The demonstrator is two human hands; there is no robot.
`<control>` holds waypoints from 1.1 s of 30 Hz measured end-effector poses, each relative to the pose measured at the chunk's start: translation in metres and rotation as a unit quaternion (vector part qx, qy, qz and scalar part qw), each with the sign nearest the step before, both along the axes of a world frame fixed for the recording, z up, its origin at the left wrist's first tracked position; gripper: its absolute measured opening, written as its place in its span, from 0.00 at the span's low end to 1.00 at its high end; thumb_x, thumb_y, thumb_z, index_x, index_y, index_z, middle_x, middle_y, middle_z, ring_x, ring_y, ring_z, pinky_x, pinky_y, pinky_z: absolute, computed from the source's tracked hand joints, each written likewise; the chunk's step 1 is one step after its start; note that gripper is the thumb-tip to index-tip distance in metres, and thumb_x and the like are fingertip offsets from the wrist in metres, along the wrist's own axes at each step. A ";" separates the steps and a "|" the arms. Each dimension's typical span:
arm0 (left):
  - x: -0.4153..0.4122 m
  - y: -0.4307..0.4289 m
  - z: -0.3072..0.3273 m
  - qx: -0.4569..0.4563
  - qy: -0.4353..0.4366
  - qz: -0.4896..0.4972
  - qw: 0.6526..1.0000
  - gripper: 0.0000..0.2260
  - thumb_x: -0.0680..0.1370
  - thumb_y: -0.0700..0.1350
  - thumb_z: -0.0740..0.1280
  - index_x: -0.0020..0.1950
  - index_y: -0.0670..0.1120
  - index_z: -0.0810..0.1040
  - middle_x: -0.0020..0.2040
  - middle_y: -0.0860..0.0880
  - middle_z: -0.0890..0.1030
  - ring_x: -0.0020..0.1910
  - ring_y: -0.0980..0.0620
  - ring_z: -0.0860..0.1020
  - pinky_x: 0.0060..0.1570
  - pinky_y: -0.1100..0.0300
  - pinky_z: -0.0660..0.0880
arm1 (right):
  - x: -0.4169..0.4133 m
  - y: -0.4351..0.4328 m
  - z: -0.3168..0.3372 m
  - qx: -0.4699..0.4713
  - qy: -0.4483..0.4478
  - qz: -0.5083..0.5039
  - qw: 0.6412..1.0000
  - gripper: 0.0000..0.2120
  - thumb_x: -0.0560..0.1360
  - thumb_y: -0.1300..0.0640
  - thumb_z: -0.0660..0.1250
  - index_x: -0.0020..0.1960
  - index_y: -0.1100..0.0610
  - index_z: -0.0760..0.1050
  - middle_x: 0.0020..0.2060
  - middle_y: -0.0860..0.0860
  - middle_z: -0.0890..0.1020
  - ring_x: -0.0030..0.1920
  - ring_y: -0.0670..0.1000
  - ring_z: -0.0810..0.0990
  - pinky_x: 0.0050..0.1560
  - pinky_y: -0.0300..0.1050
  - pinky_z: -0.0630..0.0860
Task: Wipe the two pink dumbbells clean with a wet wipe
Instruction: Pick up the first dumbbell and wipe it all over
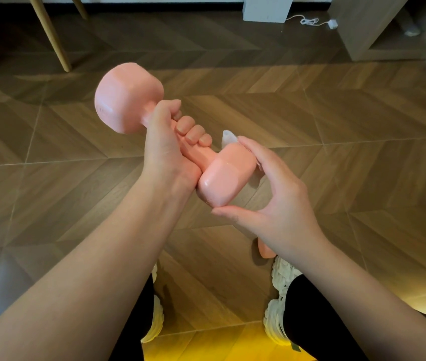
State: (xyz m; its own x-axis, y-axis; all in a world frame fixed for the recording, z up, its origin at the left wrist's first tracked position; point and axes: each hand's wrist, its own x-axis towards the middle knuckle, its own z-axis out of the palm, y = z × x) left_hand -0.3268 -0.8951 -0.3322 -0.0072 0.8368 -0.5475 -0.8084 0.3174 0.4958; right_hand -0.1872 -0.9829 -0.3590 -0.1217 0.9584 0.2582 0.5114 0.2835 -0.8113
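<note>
Count: I see 2 pink dumbbells, 1 wipe, 2 hands, 2 white shoes.

Held dumbbell is my landmark: it is up in the air over the wood floor, tilted, one head up and away to the left, the other head low and towards me.

Left hand: fully wrapped round its handle, fingers curled tight, thumb up against the far head. Handle is mostly hidden by that fist.

Right hand: cupped round the near head, half spread. Fingers lie over the head's right side, thumb sits under its near end. Wipe is pinned between those fingers and the head; only a white tip shows above the fingertips and a scrap at the head's right edge. Near head looks wet and glossy.

Second dumbbell: on the floor below the held dumbbell, mostly hidden behind the right wrist, just beside the right shoe. Left shoe is below the landmark, to the left.
</note>
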 end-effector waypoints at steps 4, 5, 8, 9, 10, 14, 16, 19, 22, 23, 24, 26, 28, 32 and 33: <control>0.001 -0.002 0.000 -0.003 -0.003 -0.005 1.000 0.15 0.78 0.41 0.62 0.32 0.48 0.63 0.26 0.53 0.60 0.22 0.56 0.59 0.23 0.63 0.62 | 0.000 0.000 -0.003 0.118 -0.064 0.030 0.990 0.36 0.66 0.56 0.81 0.70 0.58 0.70 0.69 0.54 0.73 0.72 0.52 0.70 0.68 0.64 0.69; 0.001 -0.003 0.000 -0.002 -0.003 -0.008 1.000 0.16 0.78 0.41 0.62 0.32 0.48 0.63 0.26 0.53 0.59 0.22 0.56 0.59 0.23 0.63 0.62 | 0.000 0.001 -0.004 0.120 -0.065 0.032 0.990 0.36 0.66 0.56 0.82 0.69 0.58 0.70 0.69 0.54 0.73 0.72 0.52 0.71 0.68 0.64 0.69; 0.000 -0.001 0.001 0.008 -0.007 -0.008 1.000 0.15 0.78 0.41 0.62 0.32 0.48 0.63 0.25 0.54 0.59 0.22 0.55 0.58 0.23 0.63 0.62 | 0.002 0.001 -0.004 0.025 -0.014 0.008 1.000 0.41 0.63 0.53 0.83 0.71 0.55 0.69 0.70 0.47 0.73 0.71 0.44 0.69 0.71 0.45 0.68; 0.000 0.000 0.001 0.011 -0.009 -0.006 1.000 0.15 0.78 0.42 0.62 0.32 0.48 0.63 0.25 0.54 0.59 0.23 0.55 0.58 0.24 0.63 0.62 | 0.002 0.002 -0.003 -0.010 0.012 -0.001 1.000 0.43 0.61 0.52 0.83 0.72 0.53 0.68 0.69 0.43 0.73 0.70 0.40 0.69 0.69 0.37 0.67; -0.001 0.001 0.002 0.014 -0.011 -0.006 1.000 0.15 0.78 0.42 0.62 0.32 0.49 0.63 0.25 0.54 0.59 0.23 0.55 0.58 0.24 0.63 0.62 | 0.001 0.003 -0.004 -0.023 0.024 -0.006 0.999 0.44 0.61 0.51 0.83 0.72 0.50 0.67 0.68 0.39 0.72 0.69 0.38 0.69 0.67 0.32 0.65; -0.001 0.000 0.001 0.013 -0.028 -0.007 0.999 0.16 0.78 0.42 0.61 0.31 0.49 0.62 0.24 0.54 0.59 0.22 0.56 0.58 0.23 0.63 0.62 | -0.002 0.001 -0.001 0.058 -0.018 0.003 0.998 0.40 0.63 0.54 0.83 0.70 0.58 0.69 0.69 0.48 0.73 0.70 0.47 0.71 0.68 0.42 0.69; 0.000 -0.001 0.000 0.014 -0.030 -0.007 0.999 0.17 0.78 0.41 0.61 0.31 0.49 0.62 0.24 0.54 0.59 0.22 0.56 0.59 0.23 0.63 0.62 | 0.000 0.001 -0.001 0.114 -0.060 0.018 0.992 0.37 0.65 0.55 0.82 0.68 0.63 0.71 0.69 0.55 0.73 0.71 0.53 0.71 0.67 0.58 0.71; 0.001 -0.001 0.002 0.027 -0.027 -0.015 0.999 0.17 0.78 0.42 0.61 0.31 0.49 0.62 0.24 0.54 0.58 0.22 0.56 0.58 0.23 0.63 0.61 | 0.002 0.002 -0.001 0.123 -0.064 0.020 0.990 0.37 0.65 0.55 0.82 0.68 0.63 0.71 0.69 0.56 0.72 0.71 0.54 0.71 0.67 0.59 0.71; 0.000 0.000 0.002 0.044 -0.046 -0.023 0.998 0.17 0.79 0.42 0.61 0.31 0.49 0.61 0.24 0.54 0.58 0.21 0.56 0.58 0.23 0.63 0.62 | 0.000 0.002 0.001 0.058 -0.022 0.006 0.998 0.43 0.63 0.53 0.82 0.71 0.58 0.65 0.71 0.53 0.69 0.73 0.47 0.67 0.71 0.41 0.66; 0.000 0.001 0.002 0.050 -0.054 -0.025 0.997 0.17 0.79 0.42 0.61 0.31 0.49 0.61 0.24 0.54 0.59 0.21 0.56 0.59 0.23 0.63 0.62 | -0.001 0.002 0.002 0.043 -0.007 0.005 0.999 0.43 0.63 0.53 0.82 0.72 0.55 0.64 0.71 0.51 0.70 0.72 0.45 0.67 0.70 0.37 0.65; 0.000 0.000 0.002 0.054 -0.062 -0.025 0.996 0.17 0.78 0.42 0.61 0.31 0.48 0.61 0.24 0.54 0.59 0.21 0.56 0.59 0.23 0.63 0.62 | -0.001 0.002 0.002 0.037 0.001 0.004 0.999 0.43 0.63 0.54 0.82 0.72 0.54 0.64 0.70 0.50 0.70 0.71 0.44 0.68 0.69 0.34 0.65; 0.001 -0.002 0.001 0.047 -0.074 -0.020 0.996 0.16 0.78 0.42 0.63 0.32 0.48 0.63 0.25 0.53 0.63 0.23 0.56 0.62 0.25 0.63 0.65 | -0.001 0.003 0.003 0.053 -0.008 -0.001 0.999 0.42 0.62 0.55 0.83 0.70 0.56 0.65 0.68 0.51 0.72 0.70 0.45 0.70 0.67 0.34 0.66; 0.003 -0.004 0.001 0.026 -0.072 -0.009 0.997 0.13 0.76 0.44 0.66 0.34 0.46 0.67 0.29 0.50 0.69 0.27 0.54 0.69 0.31 0.62 0.71 | 0.000 0.003 0.003 0.085 -0.036 0.003 0.996 0.40 0.63 0.56 0.82 0.70 0.60 0.67 0.67 0.54 0.72 0.70 0.49 0.70 0.68 0.40 0.68; 0.004 -0.003 -0.001 -0.018 0.009 -0.005 1.000 0.10 0.76 0.45 0.69 0.38 0.46 0.70 0.32 0.50 0.72 0.30 0.53 0.72 0.35 0.61 0.74 | 0.001 0.004 -0.008 0.137 -0.192 -0.034 0.971 0.37 0.67 0.51 0.79 0.70 0.52 0.65 0.70 0.56 0.71 0.74 0.57 0.66 0.74 0.65 0.58; 0.005 -0.002 -0.001 -0.030 0.013 0.002 0.999 0.11 0.76 0.44 0.69 0.37 0.46 0.69 0.30 0.51 0.70 0.28 0.54 0.70 0.32 0.62 0.72 | 0.000 0.004 -0.010 0.143 -0.241 -0.053 0.959 0.37 0.68 0.48 0.78 0.71 0.50 0.64 0.72 0.55 0.69 0.76 0.59 0.63 0.75 0.68 0.52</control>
State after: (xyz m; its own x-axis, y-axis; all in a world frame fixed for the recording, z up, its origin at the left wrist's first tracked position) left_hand -0.3223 -0.8968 -0.3337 -0.0260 0.8019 -0.5969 -0.7963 0.3443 0.4973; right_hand -0.1871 -0.9794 -0.3691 -0.1993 0.8706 0.4498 0.8451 0.3850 -0.3708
